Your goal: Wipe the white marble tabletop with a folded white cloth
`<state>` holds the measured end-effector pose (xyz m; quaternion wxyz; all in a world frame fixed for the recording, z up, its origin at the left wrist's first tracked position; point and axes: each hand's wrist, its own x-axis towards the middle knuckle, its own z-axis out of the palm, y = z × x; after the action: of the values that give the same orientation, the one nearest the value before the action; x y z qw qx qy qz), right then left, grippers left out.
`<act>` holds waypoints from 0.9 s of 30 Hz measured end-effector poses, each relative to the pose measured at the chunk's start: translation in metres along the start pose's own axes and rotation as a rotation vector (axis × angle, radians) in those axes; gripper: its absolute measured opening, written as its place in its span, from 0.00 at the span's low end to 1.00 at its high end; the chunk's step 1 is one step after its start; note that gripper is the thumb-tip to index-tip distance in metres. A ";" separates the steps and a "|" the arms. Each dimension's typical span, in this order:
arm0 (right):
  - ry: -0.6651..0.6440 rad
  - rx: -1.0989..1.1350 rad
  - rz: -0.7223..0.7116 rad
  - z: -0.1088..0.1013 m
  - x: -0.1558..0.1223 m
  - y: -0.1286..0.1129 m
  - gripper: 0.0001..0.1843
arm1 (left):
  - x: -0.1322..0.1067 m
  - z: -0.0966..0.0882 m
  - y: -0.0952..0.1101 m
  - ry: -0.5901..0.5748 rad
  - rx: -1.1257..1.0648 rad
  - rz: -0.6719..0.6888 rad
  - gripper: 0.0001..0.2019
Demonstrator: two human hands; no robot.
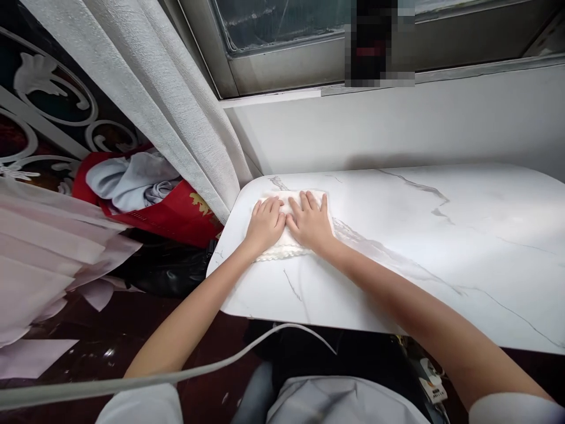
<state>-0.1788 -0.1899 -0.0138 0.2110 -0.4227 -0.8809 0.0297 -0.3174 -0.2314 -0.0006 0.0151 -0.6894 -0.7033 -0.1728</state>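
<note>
Under both palms, a small white cloth (283, 251) lies flat on the marble table (441, 265), close to the table's rounded corner. The left hand (265, 224) and right hand (311, 222) rest side by side on top of it, thumbs touching, fingers straight and spread. Neither grasps anything; they only press down. Just beyond the left hand the tabletop curves off, and past that edge hangs a pale curtain (176, 106), with a red bag (176, 215) of grey fabric lower down beside it. To the right of the hands the slab runs on toward a white wall (397, 129). The marble looks smooth, so I judge a sideways push could slide the cloth off that close corner, or ruck its layers. The hands cover most of the cloth, so its folds and thickness are hard to make out; only its near edge shows, and a blurred block hides part of the window (286, 35) above
</note>
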 end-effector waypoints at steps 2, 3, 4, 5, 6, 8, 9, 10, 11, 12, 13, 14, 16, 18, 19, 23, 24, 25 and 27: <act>-0.017 0.010 -0.011 -0.004 -0.012 -0.009 0.29 | -0.016 -0.005 0.000 -0.005 0.004 -0.005 0.18; -0.028 0.017 -0.018 -0.006 -0.017 -0.014 0.29 | -0.024 -0.007 0.000 -0.006 0.006 -0.005 0.18; -0.036 0.026 -0.026 -0.008 -0.022 -0.018 0.29 | -0.033 -0.010 0.000 -0.007 0.006 -0.005 0.18; -0.043 0.035 -0.035 -0.010 -0.026 -0.022 0.29 | -0.041 -0.012 -0.001 -0.005 0.006 -0.005 0.19; -0.050 0.045 -0.047 -0.012 -0.030 -0.026 0.29 | -0.049 -0.015 -0.001 0.000 0.008 -0.007 0.19; -0.075 0.068 -0.072 -0.016 -0.038 -0.033 0.29 | -0.065 -0.019 -0.001 0.018 0.016 -0.019 0.19; -0.093 0.080 -0.086 -0.017 -0.042 -0.037 0.30 | -0.073 -0.021 -0.002 0.029 0.023 -0.025 0.19; -0.113 0.091 -0.101 -0.019 -0.046 -0.042 0.30 | -0.082 -0.023 -0.002 0.040 0.032 -0.030 0.19; -0.132 0.101 -0.116 -0.021 -0.050 -0.046 0.30 | -0.091 -0.025 -0.003 0.050 0.042 -0.034 0.19; -0.147 0.111 -0.133 -0.022 -0.054 -0.051 0.31 | -0.100 -0.027 -0.003 0.063 0.052 -0.040 0.19; -0.159 0.120 -0.150 -0.024 -0.059 -0.056 0.31 | -0.110 -0.029 -0.004 0.076 0.062 -0.046 0.18; -0.169 0.129 -0.168 -0.025 -0.063 -0.062 0.32 | -0.119 -0.031 -0.004 0.090 0.071 -0.053 0.18; -0.185 0.148 -0.202 -0.028 -0.073 -0.072 0.32 | -0.138 -0.034 -0.005 0.116 0.087 -0.070 0.18; -0.193 0.166 -0.235 -0.031 -0.083 -0.080 0.32 | -0.154 -0.037 -0.005 0.138 0.095 -0.088 0.17; -0.195 0.173 -0.250 -0.031 -0.086 -0.084 0.32 | -0.160 -0.039 -0.005 0.145 0.095 -0.098 0.17; -0.187 0.178 -0.271 -0.031 -0.093 -0.093 0.31 | -0.168 -0.044 -0.009 0.119 0.060 -0.130 0.16; -0.176 0.174 -0.270 -0.029 -0.092 -0.095 0.31 | -0.166 -0.046 -0.011 0.101 0.050 -0.135 0.16; -0.160 0.168 -0.270 -0.027 -0.091 -0.097 0.31 | -0.163 -0.047 -0.014 0.080 0.042 -0.141 0.17; -0.118 0.155 -0.279 -0.022 -0.086 -0.100 0.30 | -0.155 -0.050 -0.021 0.048 0.035 -0.150 0.17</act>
<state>-0.1954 -0.3220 -0.0005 0.1929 -0.2761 -0.9370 0.0928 -0.3412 -0.3942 0.0013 0.0311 -0.6302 -0.7552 -0.1776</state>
